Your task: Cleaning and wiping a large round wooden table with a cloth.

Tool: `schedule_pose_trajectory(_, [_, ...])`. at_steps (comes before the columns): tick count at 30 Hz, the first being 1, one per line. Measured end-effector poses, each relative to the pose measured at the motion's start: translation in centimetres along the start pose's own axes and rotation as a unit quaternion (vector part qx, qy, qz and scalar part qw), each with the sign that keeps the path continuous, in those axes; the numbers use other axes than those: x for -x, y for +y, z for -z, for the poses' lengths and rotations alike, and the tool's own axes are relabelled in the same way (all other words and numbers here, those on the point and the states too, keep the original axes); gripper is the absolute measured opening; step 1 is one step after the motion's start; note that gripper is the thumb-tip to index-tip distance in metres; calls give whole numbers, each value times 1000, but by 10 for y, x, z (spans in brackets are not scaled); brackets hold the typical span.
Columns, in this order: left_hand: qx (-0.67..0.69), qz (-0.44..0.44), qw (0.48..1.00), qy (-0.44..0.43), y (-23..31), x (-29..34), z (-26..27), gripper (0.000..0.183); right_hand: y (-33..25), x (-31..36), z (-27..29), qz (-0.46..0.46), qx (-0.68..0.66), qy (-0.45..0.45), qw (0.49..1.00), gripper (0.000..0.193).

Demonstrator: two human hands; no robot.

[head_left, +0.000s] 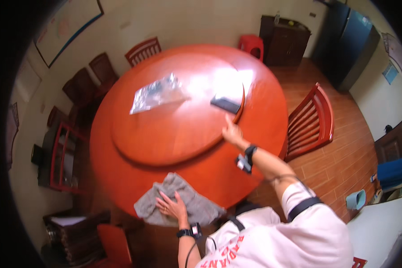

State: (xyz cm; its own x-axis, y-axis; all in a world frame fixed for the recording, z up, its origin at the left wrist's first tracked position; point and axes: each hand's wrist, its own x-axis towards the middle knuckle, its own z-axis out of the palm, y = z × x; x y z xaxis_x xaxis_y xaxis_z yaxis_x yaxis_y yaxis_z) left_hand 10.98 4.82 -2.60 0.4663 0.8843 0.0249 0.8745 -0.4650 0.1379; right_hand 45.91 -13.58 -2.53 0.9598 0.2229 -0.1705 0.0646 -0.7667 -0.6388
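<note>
My left hand (172, 207) lies flat with its fingers spread on a crumpled grey cloth (190, 203), which rests at the near edge of the round red-brown wooden table (120, 187). Stretched forward, my right hand (232, 132) is at the right rim of the raised round turntable (165, 138); its index finger extends and the other fingers are partly blurred. Just beyond that fingertip is a black, flat, phone-like rectangle (225, 105) on the turntable. Farther left on it lies a clear, shiny plastic bag (158, 94).
A red wooden chair (315, 123) stands close on the table's right, with another chair (143, 51) behind it. A red stool (252, 44), a dark cabinet (286, 42) and a dark refrigerator (344, 44) line the back. Another person's blue-clad legs (393, 173) show at far right, near a pale blue bin (355, 199).
</note>
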Motion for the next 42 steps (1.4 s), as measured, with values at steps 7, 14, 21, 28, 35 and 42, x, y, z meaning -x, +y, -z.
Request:
schedule_pose_trajectory(7, [-75,66,994,32,2,1,-16,73,35,88,-13,87,-18,-84,992,62])
schedule_pose_trajectory(14, [-52,65,993,83,-20,4,-16,64,46,106,-12,192,17,-118,974,48])
schedule_pose_trajectory(21, [-20,14,997,69,-24,25,-10,64,49,145,1,209,26,-148,966,45])
schedule_pose_trajectory(28, [-19,46,994,94,-36,62,11,62,-17,198,-23,443,-47,-295,846,28])
schedule_pose_trajectory(35, [13,-4,991,131,-32,75,12,57,-89,242,-91,529,-156,-265,791,22])
schedule_pose_trajectory(42, [44,48,994,85,8,125,26,62,-104,249,-97,533,-63,-250,806,40])
